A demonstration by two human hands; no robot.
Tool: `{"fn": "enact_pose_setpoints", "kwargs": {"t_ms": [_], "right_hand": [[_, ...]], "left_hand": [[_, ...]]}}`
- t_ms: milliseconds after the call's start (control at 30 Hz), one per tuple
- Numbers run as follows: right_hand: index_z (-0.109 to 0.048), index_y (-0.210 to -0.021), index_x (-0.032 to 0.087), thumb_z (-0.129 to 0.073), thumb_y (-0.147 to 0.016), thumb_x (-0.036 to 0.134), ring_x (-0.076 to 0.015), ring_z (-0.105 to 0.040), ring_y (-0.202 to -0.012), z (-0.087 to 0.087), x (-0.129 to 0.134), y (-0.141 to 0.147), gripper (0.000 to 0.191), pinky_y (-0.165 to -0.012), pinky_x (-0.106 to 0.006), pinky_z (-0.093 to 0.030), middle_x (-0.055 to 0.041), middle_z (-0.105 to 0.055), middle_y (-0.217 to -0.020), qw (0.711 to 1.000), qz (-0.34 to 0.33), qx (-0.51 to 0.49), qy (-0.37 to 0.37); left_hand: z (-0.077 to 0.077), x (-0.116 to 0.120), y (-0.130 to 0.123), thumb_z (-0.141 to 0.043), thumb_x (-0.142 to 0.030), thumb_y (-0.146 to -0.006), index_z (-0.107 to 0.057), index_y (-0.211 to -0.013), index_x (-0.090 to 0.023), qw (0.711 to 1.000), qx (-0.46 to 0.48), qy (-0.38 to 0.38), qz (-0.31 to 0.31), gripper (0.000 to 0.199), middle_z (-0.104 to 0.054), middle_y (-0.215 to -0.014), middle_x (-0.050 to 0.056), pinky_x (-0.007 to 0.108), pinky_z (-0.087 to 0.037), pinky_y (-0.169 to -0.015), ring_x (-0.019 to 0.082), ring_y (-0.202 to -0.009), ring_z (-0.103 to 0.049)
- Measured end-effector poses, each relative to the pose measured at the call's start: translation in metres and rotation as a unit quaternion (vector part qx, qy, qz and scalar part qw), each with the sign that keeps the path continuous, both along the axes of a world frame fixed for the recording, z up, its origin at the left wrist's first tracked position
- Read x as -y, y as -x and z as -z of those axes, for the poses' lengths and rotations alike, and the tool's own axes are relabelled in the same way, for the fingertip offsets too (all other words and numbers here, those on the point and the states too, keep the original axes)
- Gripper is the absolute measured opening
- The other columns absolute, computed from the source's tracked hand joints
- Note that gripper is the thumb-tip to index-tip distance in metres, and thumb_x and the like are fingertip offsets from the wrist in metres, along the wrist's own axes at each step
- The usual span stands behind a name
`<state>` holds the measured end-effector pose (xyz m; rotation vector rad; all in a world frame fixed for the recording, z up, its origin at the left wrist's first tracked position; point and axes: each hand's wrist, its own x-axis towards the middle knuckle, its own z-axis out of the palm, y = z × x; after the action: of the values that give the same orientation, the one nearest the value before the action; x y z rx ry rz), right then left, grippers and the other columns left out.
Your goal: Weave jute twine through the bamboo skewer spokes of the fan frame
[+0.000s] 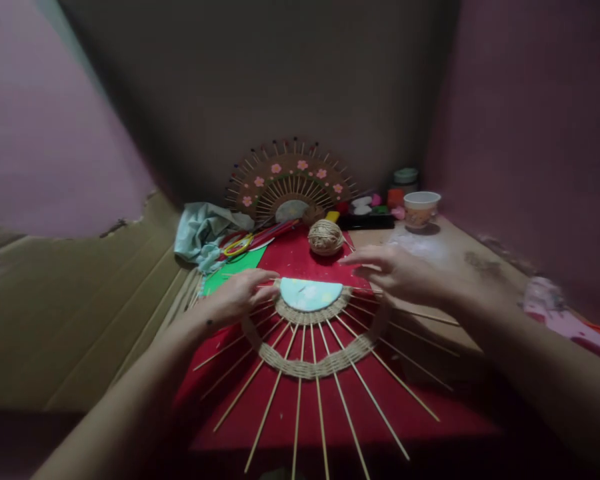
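Note:
A half-round fan [310,369] of thin sticks spreads toward me, with a woven twine band across the sticks. At its hub is a light blue half-disc [310,293] with a woven edge. My left hand [233,293] is closed on the fan's left end, beside the half-disc. Over the opposite end hovers my right hand [393,272], fingers stretched out and apart; whether they touch the outermost stick is hard to see. Just beyond the hub sits a ball of twine [325,238].
A finished-looking flowered fan [285,175] leans at the back wall. Light blue cloth [200,233], yellow-handled scissors [237,245] and a green sheet [235,268] lie left. A cup [421,209] and jar [405,179] stand right. Red covering [280,417] lies underneath; cardboard [95,313] flanks it.

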<state>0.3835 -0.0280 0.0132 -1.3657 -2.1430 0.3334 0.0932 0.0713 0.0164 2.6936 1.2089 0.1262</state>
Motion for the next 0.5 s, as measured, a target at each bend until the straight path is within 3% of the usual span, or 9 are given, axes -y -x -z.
{"fn": "enact_pose_setpoints", "kwargs": {"t_ms": [100, 233, 367, 500], "right_hand": [[-0.069, -0.103, 0.019, -0.047, -0.085, 0.015, -0.0154, -0.062, -0.078, -0.001, 0.01, -0.025, 0.029, -0.069, -0.028, -0.048, -0.0063, -0.071, -0.095, 0.999, 0.014, 0.01, 0.031], [-0.069, -0.098, 0.018, -0.052, -0.082, 0.015, -0.0153, -0.06, -0.079, 0.013, 0.021, -0.036, 0.024, -0.07, -0.028, -0.045, -0.006, -0.068, -0.093, 0.997, -0.015, 0.07, 0.036], [-0.069, -0.089, 0.018, -0.05, -0.084, 0.016, -0.0151, -0.057, -0.081, 0.036, 0.018, -0.041, 0.019, -0.073, -0.028, -0.042, -0.0075, -0.064, -0.097, 0.993, -0.033, 0.114, -0.008], [-0.064, -0.076, 0.017, -0.051, -0.085, 0.016, -0.0122, -0.05, -0.068, 0.055, 0.011, -0.045, 0.016, -0.063, -0.025, -0.037, -0.0042, -0.059, -0.083, 0.994, -0.008, 0.103, -0.029]], "left_hand": [[0.0, 0.038, -0.038, -0.049, -0.04, -0.087, -0.063, -0.106, -0.02, 0.995, 0.046, -0.016, 0.085, 0.031, -0.067, -0.106, 0.008, 0.036, -0.046, -0.086, 0.021, -0.098, -0.06], [0.004, 0.072, -0.082, -0.051, -0.029, -0.089, -0.064, -0.09, -0.019, 0.982, 0.075, 0.028, 0.173, 0.016, -0.066, -0.087, 0.003, 0.027, -0.045, -0.069, 0.014, -0.078, -0.058], [0.014, 0.076, -0.116, -0.053, -0.02, -0.084, -0.064, -0.082, -0.018, 0.977, 0.057, 0.02, 0.205, 0.011, -0.063, -0.078, 0.002, 0.025, -0.041, -0.063, 0.014, -0.072, -0.056], [0.026, 0.066, -0.139, -0.054, -0.019, -0.082, -0.064, -0.085, -0.017, 0.98, 0.042, 0.002, 0.195, 0.011, -0.063, -0.077, 0.003, 0.026, -0.041, -0.063, 0.017, -0.073, -0.057]]}}
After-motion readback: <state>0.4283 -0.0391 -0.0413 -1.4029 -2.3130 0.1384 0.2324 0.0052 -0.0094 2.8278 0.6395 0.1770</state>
